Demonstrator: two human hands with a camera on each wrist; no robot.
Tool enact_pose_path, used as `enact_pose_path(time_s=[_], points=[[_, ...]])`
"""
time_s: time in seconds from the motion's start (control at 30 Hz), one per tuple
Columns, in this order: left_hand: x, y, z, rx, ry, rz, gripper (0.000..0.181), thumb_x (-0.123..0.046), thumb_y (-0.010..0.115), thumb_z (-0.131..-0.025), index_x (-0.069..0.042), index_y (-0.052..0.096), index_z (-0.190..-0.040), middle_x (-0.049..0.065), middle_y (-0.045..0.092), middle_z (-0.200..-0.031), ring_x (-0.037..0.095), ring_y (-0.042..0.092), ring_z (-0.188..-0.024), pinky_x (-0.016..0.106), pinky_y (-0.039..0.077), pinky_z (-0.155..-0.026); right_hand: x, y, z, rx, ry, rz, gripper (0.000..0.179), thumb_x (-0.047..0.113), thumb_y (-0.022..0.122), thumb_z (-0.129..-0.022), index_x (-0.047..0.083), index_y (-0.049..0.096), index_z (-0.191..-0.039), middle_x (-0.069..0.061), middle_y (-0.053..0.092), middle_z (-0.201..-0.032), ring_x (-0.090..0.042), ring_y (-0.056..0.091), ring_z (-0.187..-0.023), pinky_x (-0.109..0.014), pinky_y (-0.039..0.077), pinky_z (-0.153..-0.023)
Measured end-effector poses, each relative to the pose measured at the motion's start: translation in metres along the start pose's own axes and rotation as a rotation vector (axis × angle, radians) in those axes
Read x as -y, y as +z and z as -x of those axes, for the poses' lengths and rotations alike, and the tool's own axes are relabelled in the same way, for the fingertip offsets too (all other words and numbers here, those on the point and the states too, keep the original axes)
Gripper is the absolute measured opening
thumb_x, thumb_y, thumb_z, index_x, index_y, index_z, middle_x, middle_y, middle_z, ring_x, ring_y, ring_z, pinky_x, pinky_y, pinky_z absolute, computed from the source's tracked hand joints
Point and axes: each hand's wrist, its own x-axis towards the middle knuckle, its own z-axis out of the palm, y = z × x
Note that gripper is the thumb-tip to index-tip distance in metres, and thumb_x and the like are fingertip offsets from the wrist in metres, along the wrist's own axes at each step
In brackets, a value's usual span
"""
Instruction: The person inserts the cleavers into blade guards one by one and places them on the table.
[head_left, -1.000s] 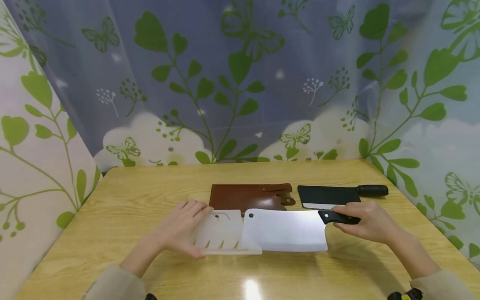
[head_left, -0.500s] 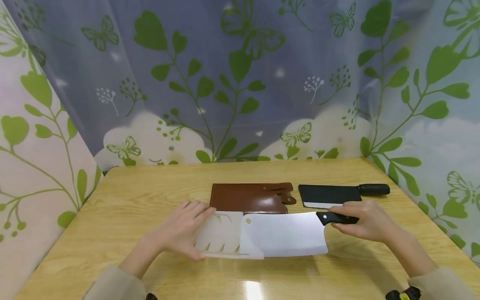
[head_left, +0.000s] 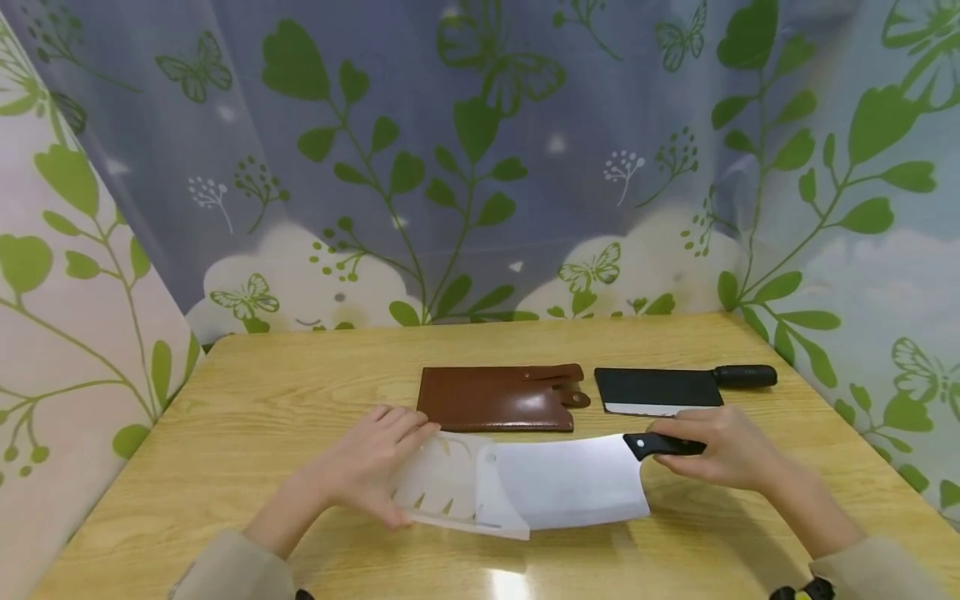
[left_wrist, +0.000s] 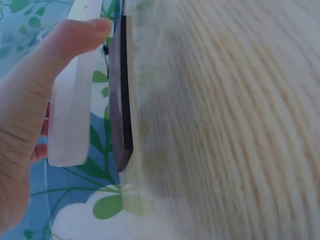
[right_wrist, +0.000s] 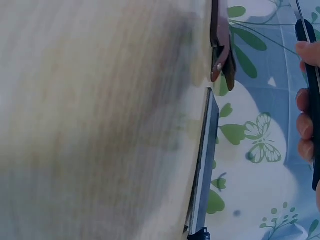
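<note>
My left hand (head_left: 371,467) grips a translucent white plastic blade cover (head_left: 442,479) by its closed left end, thumb below and fingers over the top. My right hand (head_left: 723,450) holds the black handle (head_left: 667,446) of a cleaver, whose broad shiny blade (head_left: 573,483) points left. The blade's front end, with its corner hole, lies within the cover's mouth and shows through the plastic. Both pieces are held above the table, tilted down to the right at the lower edge. In the left wrist view the thumb (left_wrist: 75,42) presses along the edge of the cover (left_wrist: 72,115).
Behind the held pieces, a brown leather sheath (head_left: 495,400) lies flat on the wooden table (head_left: 300,375). To its right lies a second cleaver with a dark blade (head_left: 656,390) and black handle (head_left: 746,377). A leaf-patterned curtain (head_left: 480,183) hangs behind the table.
The cleaver has shifted left and lower, its front end going further into the cover. The cover and blade now tilt more. My left hand has barely moved.
</note>
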Motion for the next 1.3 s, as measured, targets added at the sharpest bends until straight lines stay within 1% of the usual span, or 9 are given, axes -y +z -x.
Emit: enact_pose_path(time_s=[0.17, 0.3, 0.43, 0.57, 0.67, 0.8, 0.9, 1.1, 1.3], points=[[-0.008, -0.003, -0.001, 0.044, -0.06, -0.093, 0.111, -0.068, 0.068, -0.05, 0.0, 0.042, -0.134, 0.015, 0.048, -0.119, 0.029, 0.045, -0.107, 0.044, 0.038, -0.09, 0.001, 0.001, -0.001, -0.01, 0.01, 0.03, 0.037, 0.044, 0.055, -0.09, 0.011, 0.071, -0.093, 0.01, 0.063, -0.075, 0.009, 0.042, -0.055, -0.008, 0.034, -0.045], [-0.014, -0.006, -0.005, 0.047, -0.108, -0.111, 0.12, -0.075, 0.066, -0.049, 0.0, 0.037, -0.138, 0.018, 0.045, -0.122, 0.033, 0.041, -0.111, 0.05, 0.032, -0.096, 0.005, -0.001, -0.005, -0.029, 0.022, 0.045, 0.04, 0.044, 0.054, -0.09, 0.009, 0.071, -0.094, 0.009, 0.061, -0.072, 0.007, 0.042, -0.052, -0.008, 0.033, -0.045], [-0.015, -0.006, -0.011, -0.007, -0.086, -0.13, 0.118, -0.076, 0.066, -0.048, 0.0, 0.041, -0.134, 0.016, 0.048, -0.122, 0.031, 0.044, -0.108, 0.049, 0.034, -0.094, 0.01, -0.002, -0.008, -0.023, 0.027, 0.072, 0.04, 0.045, 0.053, -0.091, 0.01, 0.071, -0.095, 0.01, 0.061, -0.073, 0.007, 0.044, -0.053, -0.009, 0.034, -0.045], [-0.014, -0.005, -0.012, -0.078, -0.05, -0.165, 0.108, -0.073, 0.064, -0.048, -0.002, 0.047, -0.127, 0.012, 0.053, -0.117, 0.027, 0.048, -0.1, 0.043, 0.039, -0.083, 0.015, -0.001, -0.011, 0.02, 0.015, 0.101, 0.039, 0.046, 0.053, -0.09, 0.011, 0.07, -0.098, 0.009, 0.061, -0.076, 0.007, 0.045, -0.054, -0.01, 0.035, -0.045], [-0.013, -0.006, -0.011, -0.117, -0.022, -0.172, 0.106, -0.073, 0.063, -0.047, -0.002, 0.05, -0.124, 0.011, 0.054, -0.115, 0.027, 0.049, -0.097, 0.042, 0.039, -0.08, 0.017, -0.001, -0.011, 0.037, -0.001, 0.073, 0.039, 0.043, 0.055, -0.09, 0.009, 0.069, -0.101, 0.008, 0.061, -0.077, 0.007, 0.042, -0.054, -0.009, 0.033, -0.045], [-0.013, -0.008, -0.011, -0.152, 0.002, -0.162, 0.106, -0.073, 0.062, -0.045, -0.001, 0.052, -0.123, 0.009, 0.054, -0.113, 0.026, 0.049, -0.094, 0.041, 0.039, -0.078, 0.018, -0.002, -0.011, 0.041, 0.011, 0.039, 0.04, 0.043, 0.053, -0.091, 0.008, 0.069, -0.104, 0.011, 0.06, -0.076, 0.008, 0.04, -0.054, -0.008, 0.031, -0.046], [-0.013, -0.009, -0.011, -0.162, 0.003, -0.167, 0.105, -0.073, 0.062, -0.045, -0.002, 0.052, -0.122, 0.009, 0.054, -0.112, 0.026, 0.05, -0.093, 0.041, 0.039, -0.078, 0.02, -0.002, -0.012, 0.04, 0.03, 0.046, 0.04, 0.044, 0.052, -0.091, 0.009, 0.07, -0.104, 0.013, 0.06, -0.076, 0.009, 0.041, -0.054, -0.008, 0.032, -0.046], [-0.013, -0.01, -0.006, -0.15, -0.005, -0.174, 0.105, -0.072, 0.064, -0.044, -0.002, 0.052, -0.121, 0.01, 0.055, -0.11, 0.027, 0.05, -0.094, 0.042, 0.04, -0.078, 0.025, 0.001, -0.013, 0.028, 0.056, 0.038, 0.034, 0.038, 0.063, -0.087, 0.01, 0.07, -0.104, 0.009, 0.063, -0.077, 0.009, 0.042, -0.054, -0.008, 0.032, -0.045], [-0.013, -0.008, -0.001, -0.151, -0.008, -0.166, 0.105, -0.072, 0.064, -0.044, -0.001, 0.053, -0.121, 0.011, 0.056, -0.11, 0.027, 0.051, -0.096, 0.043, 0.04, -0.079, 0.029, 0.006, -0.014, 0.039, 0.073, 0.046, 0.034, 0.038, 0.065, -0.085, 0.009, 0.071, -0.102, 0.004, 0.066, -0.081, 0.005, 0.049, -0.058, -0.011, 0.036, -0.047]])
